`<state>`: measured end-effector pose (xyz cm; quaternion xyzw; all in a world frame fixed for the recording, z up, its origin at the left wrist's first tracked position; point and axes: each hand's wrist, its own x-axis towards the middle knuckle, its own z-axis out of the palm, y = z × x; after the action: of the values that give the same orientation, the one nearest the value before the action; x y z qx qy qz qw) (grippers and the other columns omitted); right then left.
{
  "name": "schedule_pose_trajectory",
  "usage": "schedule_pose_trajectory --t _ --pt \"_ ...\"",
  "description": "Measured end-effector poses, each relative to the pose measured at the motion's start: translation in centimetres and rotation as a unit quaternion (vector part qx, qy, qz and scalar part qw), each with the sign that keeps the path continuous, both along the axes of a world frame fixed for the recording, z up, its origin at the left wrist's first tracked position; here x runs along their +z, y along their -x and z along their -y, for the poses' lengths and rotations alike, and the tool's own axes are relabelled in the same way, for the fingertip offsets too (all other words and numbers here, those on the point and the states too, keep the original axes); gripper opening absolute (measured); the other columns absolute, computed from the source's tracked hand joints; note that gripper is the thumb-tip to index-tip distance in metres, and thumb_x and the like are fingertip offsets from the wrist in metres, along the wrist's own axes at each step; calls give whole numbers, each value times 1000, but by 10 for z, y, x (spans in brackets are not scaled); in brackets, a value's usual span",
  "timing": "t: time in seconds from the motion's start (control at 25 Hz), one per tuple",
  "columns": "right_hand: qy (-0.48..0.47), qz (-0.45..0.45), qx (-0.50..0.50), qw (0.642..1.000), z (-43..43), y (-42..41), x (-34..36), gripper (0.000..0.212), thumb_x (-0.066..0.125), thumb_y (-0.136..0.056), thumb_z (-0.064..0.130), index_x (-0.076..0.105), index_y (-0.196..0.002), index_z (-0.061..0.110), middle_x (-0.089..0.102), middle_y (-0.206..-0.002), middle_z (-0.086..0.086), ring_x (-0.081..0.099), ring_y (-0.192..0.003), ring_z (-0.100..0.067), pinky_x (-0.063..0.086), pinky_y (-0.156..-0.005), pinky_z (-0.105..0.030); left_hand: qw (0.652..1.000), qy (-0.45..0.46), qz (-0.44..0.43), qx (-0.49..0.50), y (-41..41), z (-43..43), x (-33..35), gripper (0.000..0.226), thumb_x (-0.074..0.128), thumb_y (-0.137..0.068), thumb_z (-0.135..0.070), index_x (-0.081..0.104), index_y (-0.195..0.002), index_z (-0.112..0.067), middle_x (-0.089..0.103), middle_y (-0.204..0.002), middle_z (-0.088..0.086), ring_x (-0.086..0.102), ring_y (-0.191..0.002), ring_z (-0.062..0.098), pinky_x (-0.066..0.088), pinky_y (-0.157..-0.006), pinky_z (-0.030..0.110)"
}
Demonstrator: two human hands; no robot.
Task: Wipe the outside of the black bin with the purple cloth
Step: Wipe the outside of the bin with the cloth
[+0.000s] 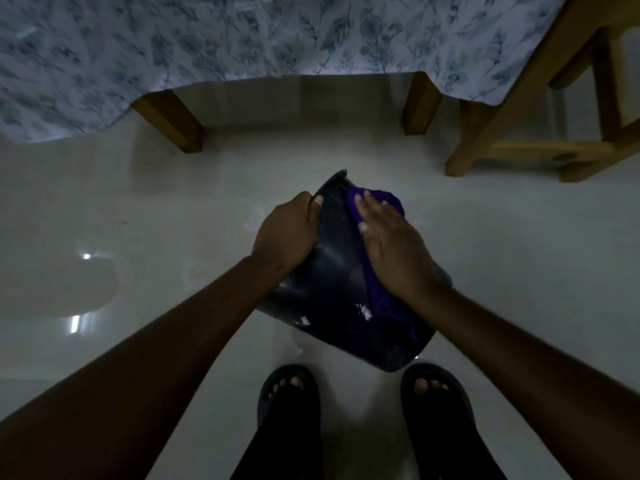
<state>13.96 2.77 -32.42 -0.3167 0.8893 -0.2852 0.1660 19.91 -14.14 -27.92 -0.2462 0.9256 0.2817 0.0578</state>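
A person's left hand [285, 233] is gripping the rim of a tilted black bin [332, 271]. The right hand [394, 251] is lying flat, fingers spread, pressing a purple cloth [375, 296] against the bin's side.

Black bin [332, 289] with white flecks; purple cloth [377, 296]. Pale cream glossy floor [173, 202]. White tablecloth [207, 36] printed with blue-grey leaf sprigs. Brown wooden table legs [173, 121]; yellowish wooden stool [540, 109]. Black sandals [287, 396].

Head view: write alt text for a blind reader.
Right hand presses a purple cloth flat on a tilted black bin while the left hand grips its rim. The bin sits on a pale floor between sandalled feet.
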Motion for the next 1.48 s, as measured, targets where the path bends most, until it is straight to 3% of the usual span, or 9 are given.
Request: schedule_pose_trajectory --t 0.12,0.32,0.48,0.72,0.92,1.08,1.24,1.36,1.48 --pt "18 95 -77 992 -11 15 -6 47 28 -102 36 29 -148 24 31 -155 2 28 -142 -17 21 -114 -32 1000 10 14 0 1 -5 5 39 25 -102 -41 45 -82 -14 55 -75 6 55 -71 29 40 -64 33" --pt "-2 -67 28 997 -14 -34 3 48 24 -100 36 29 -148 30 27 -156 7 19 -145 -18 19 -113 -39 1000 14 -7 10 -1 -1 -1 38 26 -102 -39 45 -81 -14 55 -73 5 52 -68 25 37 -63 32" --pt "18 111 -71 991 -5 23 -6 44 27 -103 32 32 -147 26 33 -154 3 32 -141 -16 20 -110 -23 1000 5 -19 21 -13 -9 5 38 26 -102 -40 45 -80 -15 60 -75 8 57 -70 28 41 -62 34" --pt "9 -72 52 996 -9 -43 6 47 25 -100 37 31 -147 30 28 -156 8 19 -145 -20 19 -111 -39 999 19 -35 15 -15 -4 -3 35 27 -102 -39 42 -79 -16 63 -78 14 58 -72 33 42 -63 35" --pt "9 100 -69 993 -6 15 -6 46 24 -103 32 30 -147 24 31 -155 3 29 -142 -17 18 -110 -22 999 41 -18 10 -21 -5 1 37 24 -102 -40 44 -82 -15 60 -74 9 57 -68 31 39 -60 33" --pt "-24 -48 -5 999 -21 -44 6 52 22 -98 38 29 -148 26 28 -155 6 21 -144 -19 23 -111 -39 999 6 14 28 5 -6 3 38 30 -100 -43 48 -81 -15 58 -76 5 53 -71 25 37 -63 31" --pt "6 9 -12 1000 -20 15 -1 48 23 -102 33 29 -148 25 31 -154 5 28 -142 -14 25 -113 -31 986 -166 -24 4 -8 7 10 29 47 -96 -40 57 -96 -13 62 -79 -3 58 -66 1 42 -55 13" --pt "15 62 -66 996 -26 22 -5 47 22 -102 35 26 -149 26 28 -156 6 27 -143 -14 20 -113 -27 991 -129 -28 -3 -31 7 4 33 41 -97 -44 54 -93 -14 66 -81 0 61 -71 9 45 -62 24" --pt "-60 -51 -48 996 -36 -42 8 52 19 -99 36 21 -150 26 20 -158 7 14 -147 -19 16 -114 -39 994 -105 -37 10 -20 5 -2 35 39 -98 -44 51 -85 -14 61 -72 -3 58 -67 11 43 -60 24"
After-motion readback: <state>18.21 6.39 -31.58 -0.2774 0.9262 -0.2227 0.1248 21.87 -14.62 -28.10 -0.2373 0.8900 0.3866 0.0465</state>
